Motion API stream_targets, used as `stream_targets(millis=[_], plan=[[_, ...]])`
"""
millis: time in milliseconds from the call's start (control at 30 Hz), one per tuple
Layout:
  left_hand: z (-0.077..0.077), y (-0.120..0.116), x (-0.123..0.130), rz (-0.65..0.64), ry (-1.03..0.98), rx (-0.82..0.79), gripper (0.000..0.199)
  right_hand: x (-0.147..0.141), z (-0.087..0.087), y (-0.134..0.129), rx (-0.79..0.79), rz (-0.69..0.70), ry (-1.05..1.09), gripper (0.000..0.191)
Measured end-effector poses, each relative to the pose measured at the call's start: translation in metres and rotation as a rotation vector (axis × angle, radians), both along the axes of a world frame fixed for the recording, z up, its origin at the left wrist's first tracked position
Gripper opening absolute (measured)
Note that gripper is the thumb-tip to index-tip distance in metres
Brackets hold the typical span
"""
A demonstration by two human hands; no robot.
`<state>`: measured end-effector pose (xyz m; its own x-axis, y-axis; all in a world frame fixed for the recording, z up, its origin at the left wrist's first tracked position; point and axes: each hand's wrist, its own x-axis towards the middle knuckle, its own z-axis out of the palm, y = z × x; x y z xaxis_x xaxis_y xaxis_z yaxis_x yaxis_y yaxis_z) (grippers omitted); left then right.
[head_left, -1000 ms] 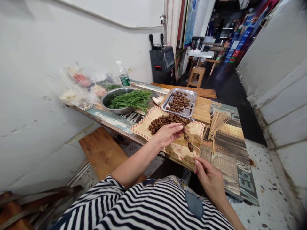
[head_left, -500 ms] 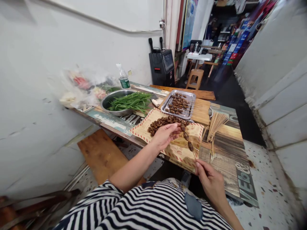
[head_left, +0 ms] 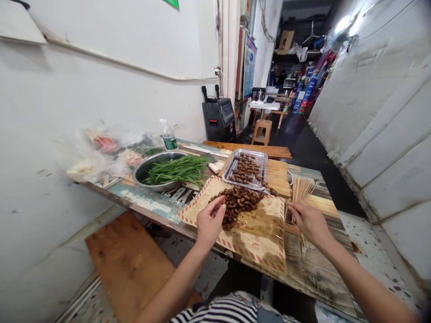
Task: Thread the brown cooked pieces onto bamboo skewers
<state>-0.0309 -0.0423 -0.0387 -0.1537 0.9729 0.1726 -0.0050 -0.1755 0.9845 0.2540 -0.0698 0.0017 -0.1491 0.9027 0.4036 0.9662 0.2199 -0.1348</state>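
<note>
Brown pupa-like pieces [head_left: 240,202] lie heaped on a striped-edge paper sheet [head_left: 256,246]. My left hand [head_left: 211,220] is at the heap's left side, thumb and fingertips together; what they pinch, if anything, is too small to tell. To the right, my right hand [head_left: 308,219] pinches the end of a loaded skewer [head_left: 269,188], whose pieces extend up-left to the metal tray's near right corner. Several loaded skewers [head_left: 245,167] lie in the tray [head_left: 226,172]. Bare sticks [head_left: 302,188] stand bunched just beyond my right hand.
A metal bowl [head_left: 138,177] of green vegetables [head_left: 178,170] sits left of the paper, with a bottle [head_left: 169,137] and plastic bags [head_left: 104,150] behind. A wooden board [head_left: 279,177] lies under the tray. A wooden bench [head_left: 129,264] is at the lower left.
My right hand has moved forward with the loaded skewer, which now reaches the tray. My left hand has drawn away from the skewer to the heap's left side. The view has tilted up.
</note>
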Motion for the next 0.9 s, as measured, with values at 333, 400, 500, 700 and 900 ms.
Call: stream_targets(millis=[333, 400, 500, 700, 900], plan=[[0.007, -0.004, -0.028, -0.014, 0.048, -0.060, 0.033, -0.020, -0.008, 0.147, -0.078, 0.073, -0.084, 0.024], [0.006, -0.005, -0.031, -0.034, 0.057, -0.066, 0.032, -0.019, -0.011, 0.165, -0.101, 0.092, -0.105, 0.025], [0.005, -0.005, -0.031, -0.053, 0.068, -0.074, 0.032, -0.018, -0.014, 0.186, -0.132, 0.103, -0.130, 0.024], [0.006, -0.006, -0.026, -0.094, 0.104, -0.087, 0.033, -0.020, -0.018, 0.203, -0.162, 0.088, -0.126, 0.026], [0.009, -0.010, -0.024, -0.104, 0.154, -0.088, 0.033, 0.013, -0.010, 0.178, -0.175, -0.045, -0.055, 0.025]])
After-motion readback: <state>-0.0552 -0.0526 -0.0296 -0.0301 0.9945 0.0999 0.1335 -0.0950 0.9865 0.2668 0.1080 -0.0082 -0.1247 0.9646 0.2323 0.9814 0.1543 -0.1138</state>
